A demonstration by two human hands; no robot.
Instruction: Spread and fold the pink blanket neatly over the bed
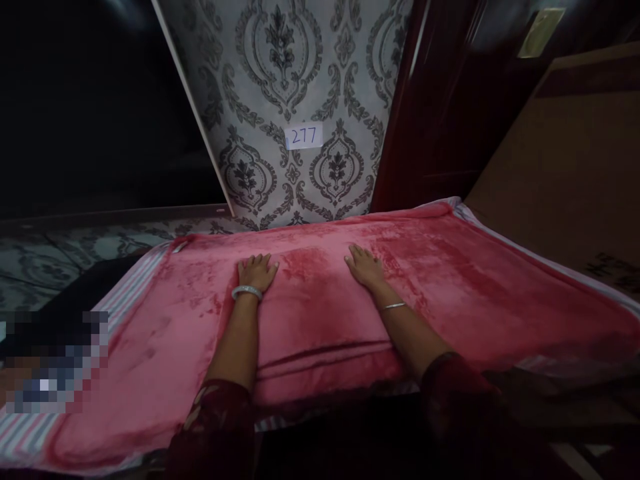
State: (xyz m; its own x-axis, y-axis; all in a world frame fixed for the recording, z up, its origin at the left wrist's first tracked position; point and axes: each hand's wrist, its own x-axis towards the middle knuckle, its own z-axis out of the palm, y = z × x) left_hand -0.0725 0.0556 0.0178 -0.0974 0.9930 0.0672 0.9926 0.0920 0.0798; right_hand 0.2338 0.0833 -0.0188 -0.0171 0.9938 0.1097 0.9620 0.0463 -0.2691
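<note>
A pink-red plush blanket (460, 293) lies spread out in front of me. In its middle is a folded plush piece of the same colour (315, 300), with layered folds along its near edge. My left hand (256, 272) rests palm down on the left part of the folded piece, fingers spread, a pale bangle on the wrist. Farther right, my right hand (366, 267) lies flat on the plush too, its fingers stretched away from me and a thin silver bangle on that wrist. Neither hand grasps anything. Whatever is under the palms is hidden.
A striped cloth (133, 293) shows beneath the blanket's left side. Behind stands a patterned wall with a paper label "277" (304, 136). A large dark screen (95, 107) is at left; a big cardboard box (575, 153) and dark red door (445, 100) are at right.
</note>
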